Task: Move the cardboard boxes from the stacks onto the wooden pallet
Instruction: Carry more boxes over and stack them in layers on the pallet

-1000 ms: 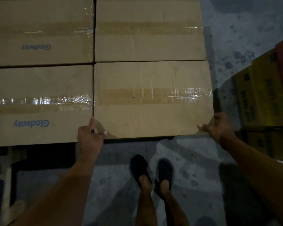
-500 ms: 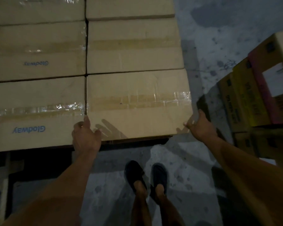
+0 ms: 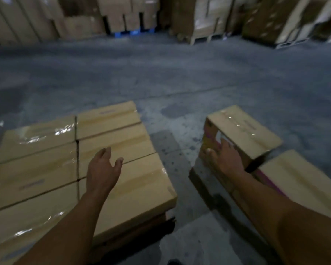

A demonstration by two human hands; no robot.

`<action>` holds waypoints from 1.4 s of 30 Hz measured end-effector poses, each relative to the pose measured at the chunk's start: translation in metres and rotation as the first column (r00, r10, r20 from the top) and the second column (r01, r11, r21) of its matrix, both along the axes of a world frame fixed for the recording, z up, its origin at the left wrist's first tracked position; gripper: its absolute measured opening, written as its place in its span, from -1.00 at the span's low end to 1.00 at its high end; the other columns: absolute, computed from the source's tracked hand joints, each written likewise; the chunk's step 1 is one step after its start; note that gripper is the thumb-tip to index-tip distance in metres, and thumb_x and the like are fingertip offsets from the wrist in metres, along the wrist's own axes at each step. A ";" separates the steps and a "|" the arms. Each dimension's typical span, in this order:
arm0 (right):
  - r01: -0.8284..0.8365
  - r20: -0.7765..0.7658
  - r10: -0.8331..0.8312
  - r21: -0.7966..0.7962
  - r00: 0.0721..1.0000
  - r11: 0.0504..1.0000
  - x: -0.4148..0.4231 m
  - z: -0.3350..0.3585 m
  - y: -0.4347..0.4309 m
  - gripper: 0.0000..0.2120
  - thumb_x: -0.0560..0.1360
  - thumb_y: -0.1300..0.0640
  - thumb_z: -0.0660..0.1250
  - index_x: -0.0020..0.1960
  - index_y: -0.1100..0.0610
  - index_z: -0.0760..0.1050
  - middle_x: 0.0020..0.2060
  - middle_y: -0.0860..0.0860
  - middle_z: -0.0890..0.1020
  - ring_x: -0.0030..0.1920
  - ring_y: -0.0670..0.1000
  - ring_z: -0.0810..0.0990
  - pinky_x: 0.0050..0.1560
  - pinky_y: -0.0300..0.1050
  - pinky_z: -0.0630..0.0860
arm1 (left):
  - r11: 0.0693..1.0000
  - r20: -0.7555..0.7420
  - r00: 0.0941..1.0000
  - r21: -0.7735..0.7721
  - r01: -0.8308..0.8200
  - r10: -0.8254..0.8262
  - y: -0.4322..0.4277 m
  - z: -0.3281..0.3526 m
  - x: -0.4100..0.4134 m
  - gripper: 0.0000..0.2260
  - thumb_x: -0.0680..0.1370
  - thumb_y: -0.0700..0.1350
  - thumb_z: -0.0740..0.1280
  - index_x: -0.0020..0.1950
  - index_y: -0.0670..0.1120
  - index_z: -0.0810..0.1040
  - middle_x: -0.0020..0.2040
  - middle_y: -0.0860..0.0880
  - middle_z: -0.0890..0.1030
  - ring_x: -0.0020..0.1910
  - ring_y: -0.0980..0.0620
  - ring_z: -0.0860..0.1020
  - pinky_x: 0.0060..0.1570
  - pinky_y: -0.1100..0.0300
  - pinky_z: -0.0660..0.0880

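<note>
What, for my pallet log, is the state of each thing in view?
left hand: open, over the pallet boxes
right hand: open, fingers against the top box
pallet boxes: taped shut, flat, side by side
top box: taped shut, atop the right stack
wooden pallet: loaded, mostly hidden

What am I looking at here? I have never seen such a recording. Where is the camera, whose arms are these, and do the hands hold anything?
There is no machine here. A person works with bare hands, and the only camera sits on the person's head, looking forward and down, so both arms are the wearer's own. On the left, taped cardboard boxes lie side by side on a wooden pallet. The left hand is above them, fingers relaxed, holding nothing. On the right, the right hand reaches the side of the top box of a low stack. Its fingers lie against the box, but no grip shows. Around them is grey concrete floor, with more cartons far behind.
</note>
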State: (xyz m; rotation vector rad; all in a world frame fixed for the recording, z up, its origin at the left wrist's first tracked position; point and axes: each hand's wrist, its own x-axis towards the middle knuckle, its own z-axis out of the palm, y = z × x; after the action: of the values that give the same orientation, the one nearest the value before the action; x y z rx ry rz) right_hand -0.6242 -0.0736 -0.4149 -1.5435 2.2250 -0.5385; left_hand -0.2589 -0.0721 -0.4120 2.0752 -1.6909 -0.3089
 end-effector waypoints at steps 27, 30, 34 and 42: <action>0.818 0.028 -0.831 0.158 0.556 0.553 -0.346 -0.066 0.289 -0.34 0.61 -0.21 0.23 0.57 0.12 0.18 0.47 0.15 0.36 0.39 0.25 0.41 0.32 0.12 0.40 | 0.539 0.054 0.538 0.167 0.826 -0.841 0.011 -0.005 -0.493 -0.50 0.61 0.06 0.33 0.47 -0.18 0.43 0.43 -0.18 0.48 0.36 -0.19 0.47 0.26 0.00 0.42; 0.819 0.007 -0.848 0.253 0.531 0.515 -0.394 -0.105 0.277 -0.29 0.63 -0.20 0.20 0.60 0.16 0.10 0.55 0.16 0.27 0.49 0.23 0.30 0.43 0.11 0.31 | 0.498 -0.005 0.511 0.218 0.839 -0.860 -0.012 -0.042 -0.558 -0.56 0.60 0.01 0.35 0.39 -0.21 0.49 0.31 -0.19 0.55 0.26 -0.22 0.52 0.16 0.00 0.45; 0.791 0.027 -0.864 0.390 0.503 0.472 -0.437 -0.157 0.261 -0.25 0.63 -0.22 0.19 0.64 0.13 0.02 0.61 0.13 0.14 0.56 0.21 0.19 0.50 0.13 0.24 | 0.471 -0.018 0.510 0.355 0.808 -0.860 -0.042 -0.104 -0.620 -0.47 0.56 0.06 0.38 0.42 -0.23 0.48 0.36 -0.24 0.53 0.32 -0.21 0.50 0.24 0.01 0.43; 0.768 0.088 -0.936 0.548 0.342 0.332 -0.464 -0.247 0.247 -0.21 0.56 -0.14 0.37 0.60 0.22 0.14 0.55 0.21 0.27 0.51 0.22 0.29 0.44 0.15 0.32 | 0.438 -0.055 0.548 0.538 0.720 -0.834 -0.089 -0.192 -0.671 -0.35 0.60 0.04 0.37 0.57 -0.23 0.25 0.56 -0.22 0.28 0.52 -0.18 0.27 0.44 0.00 0.26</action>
State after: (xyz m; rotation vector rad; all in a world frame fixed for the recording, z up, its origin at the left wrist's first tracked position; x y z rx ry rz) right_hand -1.0884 0.1737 -0.6622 0.1823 2.4300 -0.5152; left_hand -0.9301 -0.1610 -0.6044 1.4330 -2.9358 -0.9341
